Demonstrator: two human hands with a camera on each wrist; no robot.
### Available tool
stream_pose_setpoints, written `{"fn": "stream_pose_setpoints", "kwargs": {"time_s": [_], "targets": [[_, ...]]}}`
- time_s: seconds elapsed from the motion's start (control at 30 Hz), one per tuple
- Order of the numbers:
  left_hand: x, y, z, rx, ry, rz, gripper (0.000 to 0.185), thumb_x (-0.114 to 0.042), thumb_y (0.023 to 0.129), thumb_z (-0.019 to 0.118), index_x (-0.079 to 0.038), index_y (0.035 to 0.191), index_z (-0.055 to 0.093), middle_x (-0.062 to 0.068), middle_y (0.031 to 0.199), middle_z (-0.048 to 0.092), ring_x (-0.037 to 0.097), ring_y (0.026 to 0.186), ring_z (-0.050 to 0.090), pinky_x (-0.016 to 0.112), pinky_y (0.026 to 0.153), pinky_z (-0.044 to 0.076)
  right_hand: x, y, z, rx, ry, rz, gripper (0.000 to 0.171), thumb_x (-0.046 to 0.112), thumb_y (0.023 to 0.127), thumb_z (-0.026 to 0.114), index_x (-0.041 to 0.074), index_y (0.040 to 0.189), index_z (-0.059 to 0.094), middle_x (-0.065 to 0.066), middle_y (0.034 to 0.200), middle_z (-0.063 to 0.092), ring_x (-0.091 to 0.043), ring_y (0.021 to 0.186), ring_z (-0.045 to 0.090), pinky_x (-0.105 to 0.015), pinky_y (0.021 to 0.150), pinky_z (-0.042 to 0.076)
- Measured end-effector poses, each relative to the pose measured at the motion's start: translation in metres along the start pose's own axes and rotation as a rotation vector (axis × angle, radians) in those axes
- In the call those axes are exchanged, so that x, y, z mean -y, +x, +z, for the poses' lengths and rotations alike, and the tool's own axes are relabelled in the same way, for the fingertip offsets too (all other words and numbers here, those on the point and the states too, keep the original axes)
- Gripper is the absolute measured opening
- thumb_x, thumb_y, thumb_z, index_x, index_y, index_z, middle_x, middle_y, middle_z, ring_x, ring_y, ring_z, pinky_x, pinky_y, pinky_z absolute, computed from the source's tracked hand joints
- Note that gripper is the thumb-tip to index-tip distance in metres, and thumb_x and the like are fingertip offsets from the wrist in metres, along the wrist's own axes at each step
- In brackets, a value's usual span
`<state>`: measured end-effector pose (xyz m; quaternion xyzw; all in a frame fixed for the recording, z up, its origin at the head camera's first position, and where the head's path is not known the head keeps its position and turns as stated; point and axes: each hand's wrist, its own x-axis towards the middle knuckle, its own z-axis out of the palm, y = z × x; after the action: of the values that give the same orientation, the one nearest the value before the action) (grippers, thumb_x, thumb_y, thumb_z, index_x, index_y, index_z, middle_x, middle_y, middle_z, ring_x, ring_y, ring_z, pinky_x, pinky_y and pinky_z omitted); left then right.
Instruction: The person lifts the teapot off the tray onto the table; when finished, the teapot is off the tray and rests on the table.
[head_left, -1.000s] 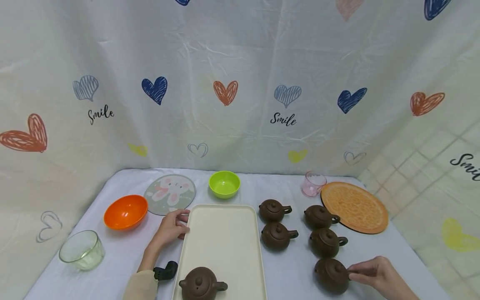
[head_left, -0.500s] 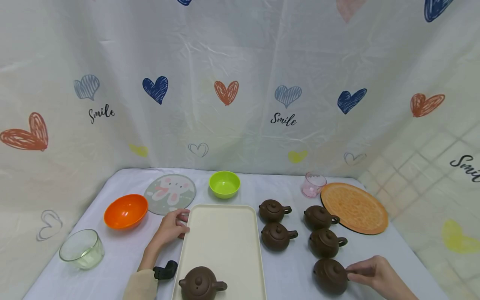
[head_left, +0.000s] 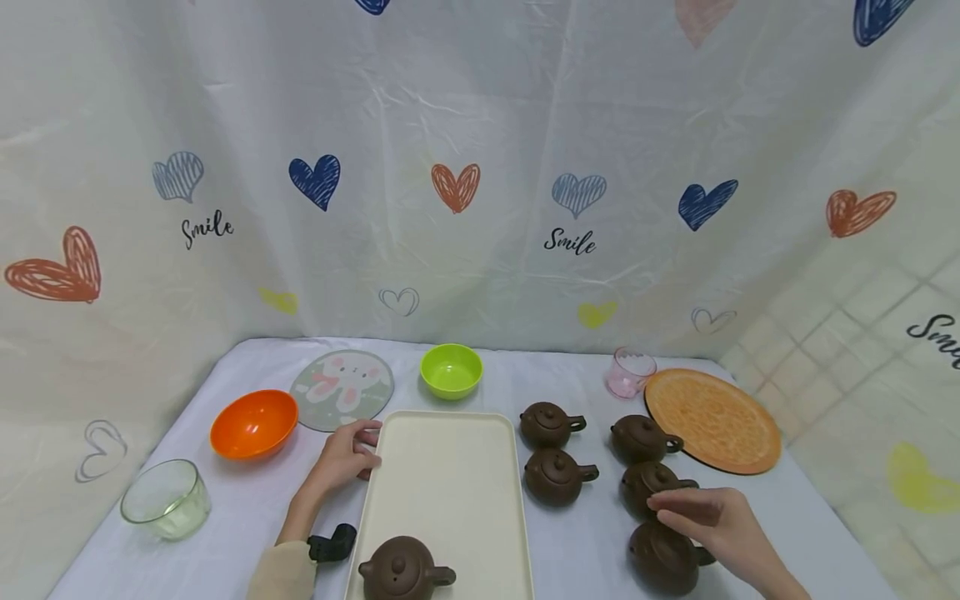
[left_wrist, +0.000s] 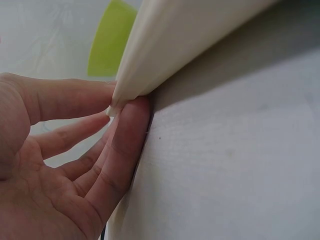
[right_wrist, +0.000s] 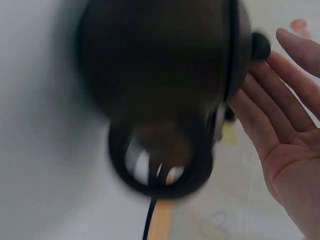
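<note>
A cream tray [head_left: 450, 475] lies in the middle of the table, with one brown teapot [head_left: 405, 568] at its near end. My left hand [head_left: 363, 454] rests against the tray's left rim. In the left wrist view its fingers [left_wrist: 125, 130] lie straight, touching the underside of the tray's corner [left_wrist: 200, 35]. Several more brown teapots stand right of the tray. My right hand [head_left: 675, 510] hovers over the nearest teapot [head_left: 663, 557], with its fingertips close to the teapot behind [head_left: 651, 479]. In the right wrist view the right hand [right_wrist: 285, 130] lies flat beside the lid of a teapot [right_wrist: 155, 65] and holds nothing.
An orange bowl [head_left: 253, 423], a bunny mat [head_left: 342, 387] and a glass bowl [head_left: 165, 498] lie to the left. A green bowl [head_left: 451, 369] stands behind the tray. A pink cup [head_left: 630, 371] and a round orange mat [head_left: 712, 421] are at the back right. A small black object [head_left: 333, 543] sits by my left wrist.
My right hand has left the nearest teapot's handle and moved forward and left, now above that teapot. The left hand and the tray have not moved.
</note>
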<state>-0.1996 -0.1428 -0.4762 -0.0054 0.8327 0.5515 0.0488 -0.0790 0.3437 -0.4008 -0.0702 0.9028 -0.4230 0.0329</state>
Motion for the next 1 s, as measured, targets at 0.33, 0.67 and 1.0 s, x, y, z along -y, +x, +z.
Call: {"fn": "stream_pose_setpoints", "kwargs": {"time_s": [0.33, 0.67, 1.0], "targets": [[0.000, 0.000, 0.001, 0.007, -0.009, -0.006, 0.051, 0.008, 0.076, 0.067, 0.002, 0.125, 0.057, 0.015, 0.099, 0.061, 0.018, 0.069, 0.060, 0.034, 0.054, 0.058, 0.045, 0.027, 0.054, 0.225, 0.151, -0.185, 0.024, 0.012, 0.087, 0.068, -0.003, 0.105, 0.071, -0.018, 0.098, 0.072, -0.007, 0.085, 0.069, -0.025, 0.072, 0.058], [0.002, 0.000, 0.002, 0.000, -0.013, -0.010, 0.051, 0.008, 0.075, 0.067, 0.002, 0.125, 0.057, 0.015, 0.098, 0.060, 0.019, 0.070, 0.059, 0.034, 0.053, 0.058, 0.068, 0.042, 0.109, 0.262, 0.182, -0.332, 0.026, 0.014, 0.084, 0.072, -0.004, 0.102, 0.071, -0.015, 0.097, 0.073, -0.018, 0.087, 0.071, -0.025, 0.073, 0.058], [0.001, 0.000, 0.000, 0.010, -0.014, -0.005, 0.051, 0.009, 0.075, 0.067, 0.003, 0.125, 0.057, 0.014, 0.098, 0.060, 0.018, 0.069, 0.060, 0.035, 0.053, 0.058, 0.100, 0.051, 0.154, 0.307, 0.244, -0.422, 0.029, 0.013, 0.084, 0.073, -0.007, 0.104, 0.070, -0.016, 0.098, 0.072, -0.025, 0.089, 0.071, -0.030, 0.075, 0.059]]}}
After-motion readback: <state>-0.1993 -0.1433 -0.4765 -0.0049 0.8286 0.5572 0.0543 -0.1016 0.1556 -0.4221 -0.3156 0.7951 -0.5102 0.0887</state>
